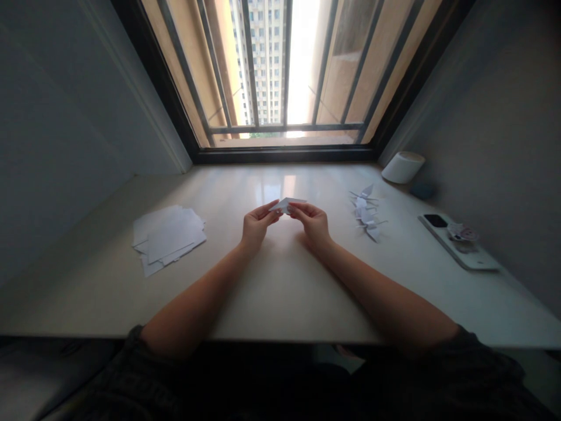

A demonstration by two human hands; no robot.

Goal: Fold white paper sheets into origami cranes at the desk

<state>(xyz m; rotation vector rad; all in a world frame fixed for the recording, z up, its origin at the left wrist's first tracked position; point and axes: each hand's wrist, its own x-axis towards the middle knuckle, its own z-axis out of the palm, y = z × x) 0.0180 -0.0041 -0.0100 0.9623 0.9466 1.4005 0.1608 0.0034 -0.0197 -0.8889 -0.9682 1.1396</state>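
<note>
A small folded piece of white paper (287, 204) is held just above the pale table (280, 292), in the middle of the view. My left hand (258, 223) pinches its left end with thumb and fingers closed. My right hand (312, 221) pinches its right end the same way. Both forearms reach in from the near edge of the table. How the paper is folded is too small to make out.
A loose stack of white paper sheets (169, 238) lies at the left. Several folded paper cranes (367, 211) lie at the right. Farther right are a white phone (456, 241) and a white cylinder (402, 167) on its side. A barred window (284, 76) stands behind.
</note>
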